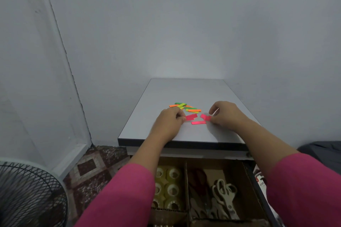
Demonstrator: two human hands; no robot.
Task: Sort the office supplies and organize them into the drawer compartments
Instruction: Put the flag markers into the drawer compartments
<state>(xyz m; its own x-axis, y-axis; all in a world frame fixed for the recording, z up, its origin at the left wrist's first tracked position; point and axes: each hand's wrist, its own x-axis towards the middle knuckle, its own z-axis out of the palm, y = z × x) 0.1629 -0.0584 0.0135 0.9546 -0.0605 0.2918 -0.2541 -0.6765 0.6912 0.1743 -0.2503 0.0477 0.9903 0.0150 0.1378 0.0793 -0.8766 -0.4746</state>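
Note:
Small sticky-note pads lie on the white cabinet top [184, 90]. My left hand [170, 119] pinches one pink pad [191, 116] by its left end. My right hand [226, 113] pinches a second pink pad [205, 116] by its right end. A third pink pad [198, 122] lies flat between and just in front of them. Behind sits a loose heap of green, yellow and orange pads [185, 107]. Below the top, the open drawer [186, 171] has cardboard dividers: clear tape rolls [170, 188] fill the left compartment, scissors [225, 195] the middle one.
A wall stands close behind the cabinet and on the left. A black fan grille [27, 195] sits at the lower left over a patterned floor [92, 167]. A staples box [259, 178] shows at the drawer's right edge. Dark fabric [321, 149] lies at the right.

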